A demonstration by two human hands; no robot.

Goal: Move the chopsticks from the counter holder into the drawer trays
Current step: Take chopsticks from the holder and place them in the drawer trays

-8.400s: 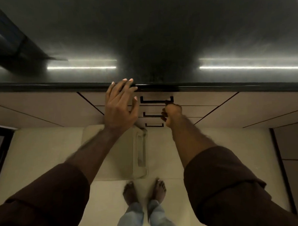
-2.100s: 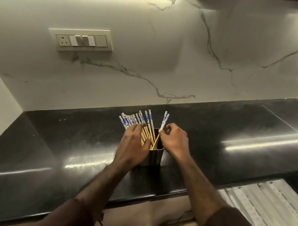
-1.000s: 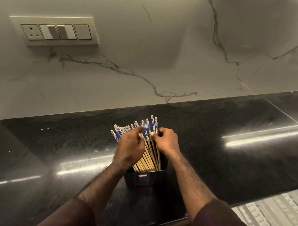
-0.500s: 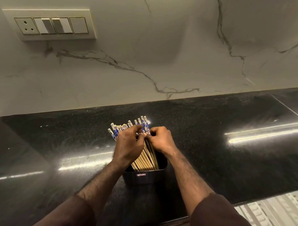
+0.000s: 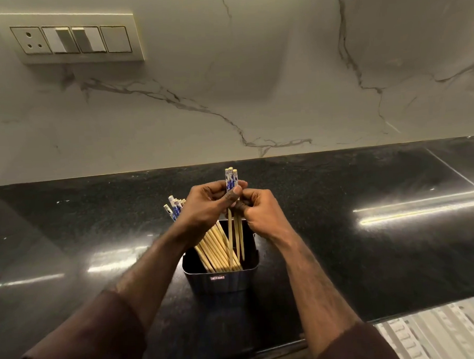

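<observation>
Holder: a dark square metal holder (image 5: 221,281) stands on the glossy black stone worktop (image 5: 369,241).
Chopsticks: wooden, blue-and-white-topped chopsticks (image 5: 214,248) lean inside the holder.
Your left hand (image 5: 208,207): pinches a few raised chopsticks (image 5: 231,179) above the holder.
Your right hand (image 5: 261,212): curled round those same sticks.
Drawer trays (image 5: 438,330): pale, right of the holder.

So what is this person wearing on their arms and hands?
Both hands, the left hand and the right hand, are bare: no gloves, rings or watch visible. Dark brown sleeves are pushed up, leaving the forearms uncovered.
</observation>
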